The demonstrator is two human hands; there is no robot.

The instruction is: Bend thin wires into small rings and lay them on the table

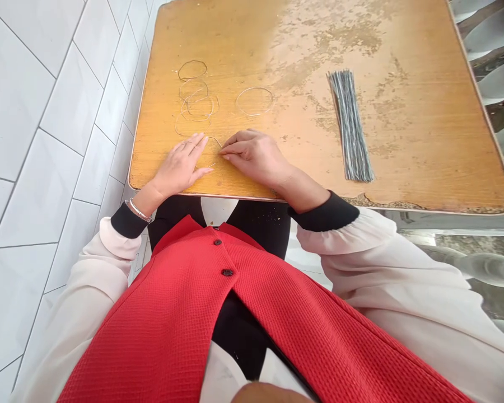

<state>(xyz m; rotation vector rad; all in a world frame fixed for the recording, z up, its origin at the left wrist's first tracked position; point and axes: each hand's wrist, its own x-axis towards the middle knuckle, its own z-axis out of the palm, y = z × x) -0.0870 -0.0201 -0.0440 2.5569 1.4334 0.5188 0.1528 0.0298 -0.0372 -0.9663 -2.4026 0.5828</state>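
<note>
- Resting on the wooden table (420, 106), a bent wire (214, 141) is kept between both hands.
- Its end is touched by the right hand's (256, 158) fingertips (224, 150), which are closed together; whether it is gripped cannot be told.
- The left hand (178, 167) is laid flat just beside it, fingers spread.
- Wire rings (192, 95) are lying beyond; a grey wire bundle (350, 126) lies well to the right.

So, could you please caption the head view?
Left hand and right hand meet at a bent wire on a worn wooden tabletop, near wire rings and a grey wire bundle.
</note>
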